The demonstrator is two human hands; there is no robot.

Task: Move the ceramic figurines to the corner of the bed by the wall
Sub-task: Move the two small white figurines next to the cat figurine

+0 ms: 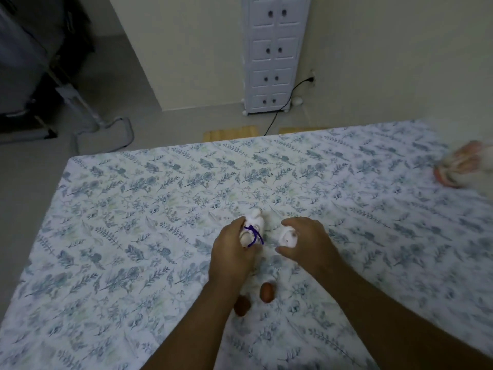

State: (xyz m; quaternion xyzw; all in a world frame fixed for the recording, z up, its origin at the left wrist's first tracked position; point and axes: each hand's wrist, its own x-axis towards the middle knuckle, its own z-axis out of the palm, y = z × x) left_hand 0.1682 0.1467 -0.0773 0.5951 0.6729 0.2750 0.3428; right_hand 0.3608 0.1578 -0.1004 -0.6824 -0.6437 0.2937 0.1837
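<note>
left hand (230, 252) gripping ribboned figurine (254, 228), right hand (306, 244) cupping second figurine (287, 236)

The bed sheet (133, 222) is white with a pattern of blue-grey leaves. The two figurines (254, 225) (287, 236) are white, one with a purple cord (254, 236). Two small objects (266, 291) near the arms are reddish brown. The cabinet (272, 54) is white, the wall (386, 62) pale cream.

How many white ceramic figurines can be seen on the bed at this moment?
2. One figurine with a purple ribbon is in the left hand. The other figurine is under the right hand. More may be hidden behind the hands or arms.
</note>
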